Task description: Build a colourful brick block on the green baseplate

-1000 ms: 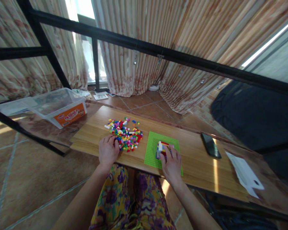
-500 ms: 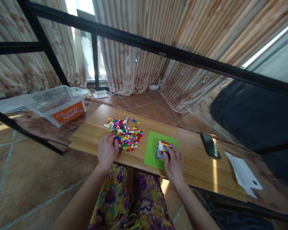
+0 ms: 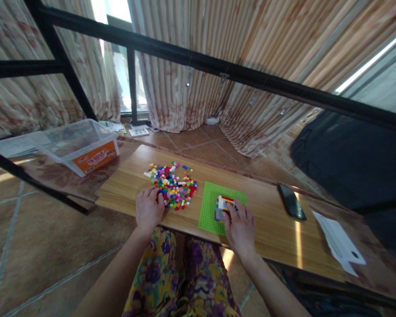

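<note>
A pile of small coloured bricks [image 3: 173, 185] lies on a wooden board [image 3: 270, 220]. My left hand [image 3: 148, 208] rests at the pile's near left edge, fingers curled onto the bricks; whether it grips one is unclear. To the right lies a green baseplate [image 3: 209, 202] with a small multicoloured brick build [image 3: 221, 205] on it. My right hand [image 3: 240, 226] sits on the baseplate's near right corner, fingertips touching the build's near side.
A black phone [image 3: 292, 201] lies on the board to the right, with white paper [image 3: 339, 242] beyond it. A clear plastic tub [image 3: 81, 145] with an orange label stands at the left. Black metal bars cross above; curtains hang behind.
My right hand has shifted slightly on the build, fingers moving over its near side. My left hand has stayed at the pile's edge.
</note>
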The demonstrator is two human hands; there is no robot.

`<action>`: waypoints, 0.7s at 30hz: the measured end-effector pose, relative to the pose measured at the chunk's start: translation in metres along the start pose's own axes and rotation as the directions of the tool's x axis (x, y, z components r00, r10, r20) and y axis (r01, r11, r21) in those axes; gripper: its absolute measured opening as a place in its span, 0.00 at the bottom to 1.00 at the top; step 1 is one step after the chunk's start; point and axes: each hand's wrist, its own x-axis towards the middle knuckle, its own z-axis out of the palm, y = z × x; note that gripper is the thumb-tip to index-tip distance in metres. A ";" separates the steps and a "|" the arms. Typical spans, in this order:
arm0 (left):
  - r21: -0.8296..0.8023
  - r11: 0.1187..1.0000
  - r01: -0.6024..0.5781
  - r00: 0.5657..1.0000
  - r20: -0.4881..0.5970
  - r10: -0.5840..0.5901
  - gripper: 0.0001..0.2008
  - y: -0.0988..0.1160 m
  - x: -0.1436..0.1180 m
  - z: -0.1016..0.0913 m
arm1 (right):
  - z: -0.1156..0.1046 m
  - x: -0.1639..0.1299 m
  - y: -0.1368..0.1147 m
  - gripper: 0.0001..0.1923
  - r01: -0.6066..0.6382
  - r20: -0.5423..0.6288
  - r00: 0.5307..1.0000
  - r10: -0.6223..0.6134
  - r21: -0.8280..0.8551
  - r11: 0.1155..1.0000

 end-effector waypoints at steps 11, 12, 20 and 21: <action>0.019 1.000 -0.014 1.000 -0.013 0.014 0.14 -0.002 0.000 0.002 | -0.004 0.008 0.001 0.18 0.163 0.081 0.984 -0.159 -0.048 0.985; 0.016 1.000 -0.014 1.000 -0.012 0.014 0.14 -0.002 0.000 0.001 | -0.004 0.008 0.003 0.18 0.164 0.081 0.984 -0.160 -0.037 0.986; 0.001 1.000 -0.012 1.000 0.002 0.012 0.14 0.000 -0.001 -0.002 | 0.004 0.010 0.019 0.20 0.071 0.013 0.997 -0.074 0.136 0.988; 0.002 1.000 -0.011 1.000 0.000 0.011 0.14 0.000 -0.001 -0.002 | 0.005 0.011 0.018 0.20 0.083 0.015 0.996 -0.086 0.142 0.986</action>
